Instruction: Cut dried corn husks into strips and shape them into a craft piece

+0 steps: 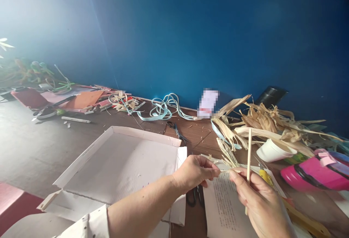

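Note:
My left hand (195, 172) is closed, thumb and finger pinching one end of a thin pale strip (224, 171). Between thumb and fingertip, my right hand (257, 198) grips the strip's other end. A slim wooden stick (249, 150) stands nearly upright in the fingers of that same hand. The strip stretches across the short gap between both hands; its material is too small to tell. Below them lies a printed sheet of paper (222, 209). Dry corn husks (264, 120) are heaped beyond my right hand.
An opened white cardboard box (131, 158) lies at left. Black scissors (176, 129) rest behind it, more handles (192, 196) beside it. A white cup (275, 151) and pink container (308, 176) stand right, near a yellow-handled tool (264, 176). Pale blue cords (166, 109) lie along the wall.

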